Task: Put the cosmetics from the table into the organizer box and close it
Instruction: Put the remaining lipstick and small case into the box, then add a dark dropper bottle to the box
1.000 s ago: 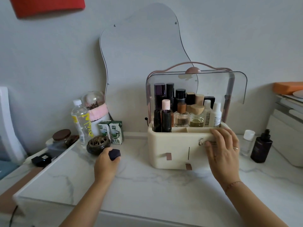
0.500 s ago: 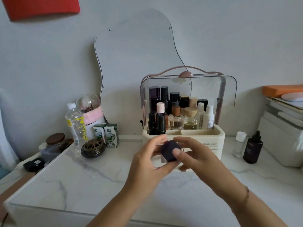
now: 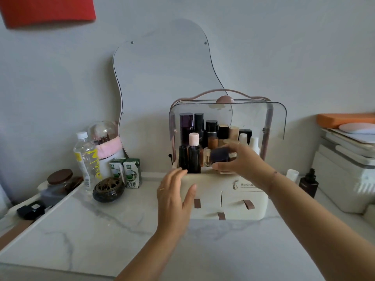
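A cream organizer box (image 3: 239,201) stands on the marble table, its clear lid (image 3: 276,118) raised, and several bottles fill its top tray. My right hand (image 3: 241,161) grips a small dark purple jar (image 3: 220,154) over the front of that tray. My left hand (image 3: 174,191) hovers with straight fingers in front of the box's left front corner, holding nothing. A dark dropper bottle (image 3: 308,183) and a small white-capped bottle (image 3: 292,175) stand on the table to the right of the box.
At the left stand a water bottle (image 3: 86,159), two milk cartons (image 3: 126,173), a round incense burner (image 3: 108,189) and a brown-lidded jar (image 3: 59,179). A wavy mirror (image 3: 162,82) leans on the wall behind. White stacked boxes (image 3: 343,175) sit at the right.
The dark jar passed from my left hand to my right, which lifted it up to the box's top tray. My left hand let go and opened near the box's left corner.
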`<act>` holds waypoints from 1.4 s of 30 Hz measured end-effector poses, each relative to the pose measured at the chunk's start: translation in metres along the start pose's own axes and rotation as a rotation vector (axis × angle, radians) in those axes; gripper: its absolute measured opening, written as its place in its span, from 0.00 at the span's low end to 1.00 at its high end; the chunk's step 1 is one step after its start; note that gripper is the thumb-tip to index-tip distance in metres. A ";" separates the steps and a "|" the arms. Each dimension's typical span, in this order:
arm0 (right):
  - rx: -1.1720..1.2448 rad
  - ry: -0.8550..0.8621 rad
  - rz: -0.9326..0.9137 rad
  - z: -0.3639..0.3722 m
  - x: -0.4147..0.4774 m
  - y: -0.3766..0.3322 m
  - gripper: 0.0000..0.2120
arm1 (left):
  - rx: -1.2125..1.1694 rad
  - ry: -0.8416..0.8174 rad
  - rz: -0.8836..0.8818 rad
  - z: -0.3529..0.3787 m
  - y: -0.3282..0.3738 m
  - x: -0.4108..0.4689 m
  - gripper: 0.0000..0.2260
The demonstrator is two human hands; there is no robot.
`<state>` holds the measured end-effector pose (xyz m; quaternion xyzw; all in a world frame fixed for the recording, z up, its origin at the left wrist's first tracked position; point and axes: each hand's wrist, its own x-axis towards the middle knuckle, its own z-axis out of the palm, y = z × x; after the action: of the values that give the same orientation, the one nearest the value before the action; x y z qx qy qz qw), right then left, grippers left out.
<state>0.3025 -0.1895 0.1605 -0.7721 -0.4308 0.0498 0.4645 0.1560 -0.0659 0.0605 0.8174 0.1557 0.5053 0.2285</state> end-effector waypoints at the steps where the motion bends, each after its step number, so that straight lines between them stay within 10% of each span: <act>1: -0.058 0.007 -0.015 0.004 0.004 0.001 0.16 | 0.031 -0.018 0.025 0.003 -0.006 -0.003 0.22; 33: -0.372 -0.058 -0.089 0.016 -0.003 0.011 0.10 | 0.146 -0.098 0.151 0.009 -0.030 -0.009 0.22; 38: -0.132 0.520 -0.198 -0.017 -0.040 0.044 0.05 | 0.131 -0.073 0.175 0.009 -0.031 -0.007 0.22; 42: -0.094 1.041 0.182 -0.062 -0.068 0.112 0.18 | 0.114 -0.032 0.169 0.013 -0.026 -0.007 0.22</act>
<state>0.3592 -0.3020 0.0881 -0.7490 -0.0760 -0.3195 0.5755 0.1636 -0.0500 0.0363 0.8473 0.1108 0.4999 0.1408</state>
